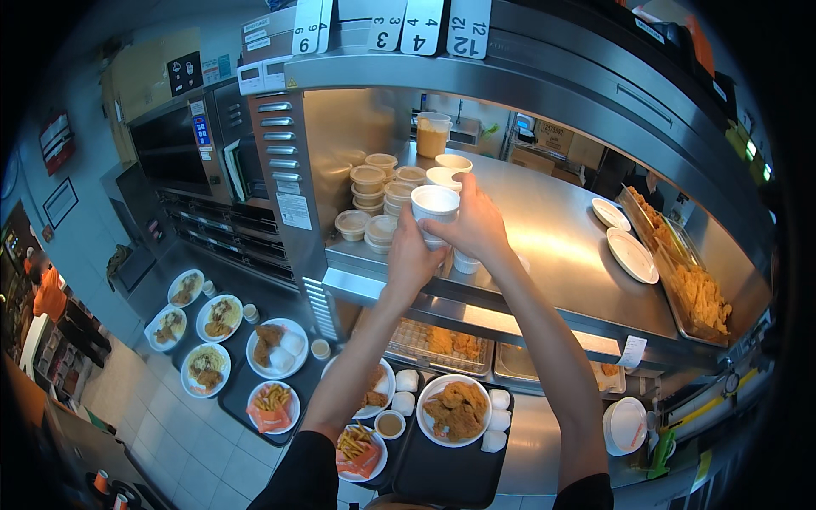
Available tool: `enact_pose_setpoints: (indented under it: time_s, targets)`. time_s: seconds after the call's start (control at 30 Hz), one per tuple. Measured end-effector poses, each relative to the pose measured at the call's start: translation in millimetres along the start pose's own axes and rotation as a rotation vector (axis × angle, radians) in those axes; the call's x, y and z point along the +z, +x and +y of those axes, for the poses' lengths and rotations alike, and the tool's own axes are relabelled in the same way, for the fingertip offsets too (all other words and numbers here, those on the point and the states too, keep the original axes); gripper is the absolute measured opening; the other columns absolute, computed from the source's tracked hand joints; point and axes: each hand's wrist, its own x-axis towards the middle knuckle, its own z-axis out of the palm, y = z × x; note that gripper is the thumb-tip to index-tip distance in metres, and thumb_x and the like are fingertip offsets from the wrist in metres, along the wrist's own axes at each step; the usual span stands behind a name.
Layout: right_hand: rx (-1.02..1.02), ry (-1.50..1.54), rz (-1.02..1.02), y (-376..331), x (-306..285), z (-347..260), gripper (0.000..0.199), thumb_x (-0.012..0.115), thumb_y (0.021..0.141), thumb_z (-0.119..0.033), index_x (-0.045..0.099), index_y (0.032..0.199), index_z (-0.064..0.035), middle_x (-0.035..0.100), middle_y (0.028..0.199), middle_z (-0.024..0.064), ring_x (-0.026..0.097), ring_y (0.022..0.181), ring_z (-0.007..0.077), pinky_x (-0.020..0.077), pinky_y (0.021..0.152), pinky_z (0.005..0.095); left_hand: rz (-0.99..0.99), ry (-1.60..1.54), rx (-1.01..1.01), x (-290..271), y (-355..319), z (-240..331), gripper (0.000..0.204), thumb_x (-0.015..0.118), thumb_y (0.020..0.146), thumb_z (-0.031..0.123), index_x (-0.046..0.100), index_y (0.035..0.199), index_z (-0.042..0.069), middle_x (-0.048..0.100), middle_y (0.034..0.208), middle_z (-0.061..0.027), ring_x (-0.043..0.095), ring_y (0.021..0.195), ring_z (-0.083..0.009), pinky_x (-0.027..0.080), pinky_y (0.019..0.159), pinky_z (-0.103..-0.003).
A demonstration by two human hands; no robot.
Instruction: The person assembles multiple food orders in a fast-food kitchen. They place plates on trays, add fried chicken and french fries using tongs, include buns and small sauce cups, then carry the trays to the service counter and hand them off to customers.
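Note:
Both my hands are raised to the metal shelf, closed around a small stack of white cups (435, 201). My left hand (414, 262) grips the stack from its left side and below. My right hand (473, 223) wraps it from the right, thumb across the front. Just behind stand more pale tubs (445, 177), partly covered by my right fingers. Left of the cups, lidded tubs of sauce (368, 177) are piled in several stacks. A clear jug of orange-brown sauce (432, 136) stands farther back. My forearms hide part of the trays below.
Below, a dark tray (450, 476) carries a plate of fried chicken (456, 410) and wrapped white pieces. Filled plates (205, 370) cover the left counter. Two oval plates (632, 255) and trays of fried food (699, 297) are at right. A metal ledge (544, 327) crosses below my arms.

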Motion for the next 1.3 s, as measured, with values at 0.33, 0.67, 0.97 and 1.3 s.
enact_pose_setpoints:
  time_s: [0.33,0.67,0.97,1.3]
  targets:
    - [0.220,0.418,-0.065,38,-29,4,0.104,0.085,0.061,-0.047,0.037,0.139,0.0025,0.058,0.126,0.0242,0.060,0.114,0.0323,0.0474,0.098,0.0389,0.154,0.092,-0.006,8,-30,13,0.104,0.083,0.067,0.013,0.019,0.147,-0.001,0.043,0.138,-0.0274,0.045,0.126,-0.0421,0.041,0.103,-0.045]
    - [0.368,0.388,-0.176,14,-101,103,0.086,0.079,0.068,-0.033,0.044,0.136,0.0067,0.053,0.132,0.0246,0.051,0.124,0.0289,0.0371,0.105,0.0377,0.161,0.061,-0.020,13,-37,12,0.098,0.080,0.068,0.011,0.021,0.147,0.009,0.047,0.136,-0.0239,0.050,0.122,-0.0415,0.044,0.100,-0.047]
    - [0.564,-0.005,-0.073,-42,-59,251,0.087,0.086,0.051,-0.029,0.056,0.124,0.0079,0.065,0.113,0.0247,0.063,0.108,0.0329,0.0492,0.095,0.0360,0.074,-0.088,-0.043,-30,-61,18,0.098,0.081,0.066,0.013,0.021,0.144,0.008,0.056,0.123,-0.0263,0.059,0.110,-0.0417,0.050,0.093,-0.046]
    - [0.272,0.069,0.242,32,13,235,0.072,0.073,0.068,-0.007,0.046,0.133,0.0017,0.057,0.122,0.0228,0.063,0.103,0.0330,0.0496,0.091,0.0405,0.005,-0.138,-0.071,-102,-137,45,0.102,0.084,0.065,0.011,0.019,0.143,0.007,0.050,0.129,-0.0226,0.056,0.118,-0.0314,0.047,0.100,-0.042]
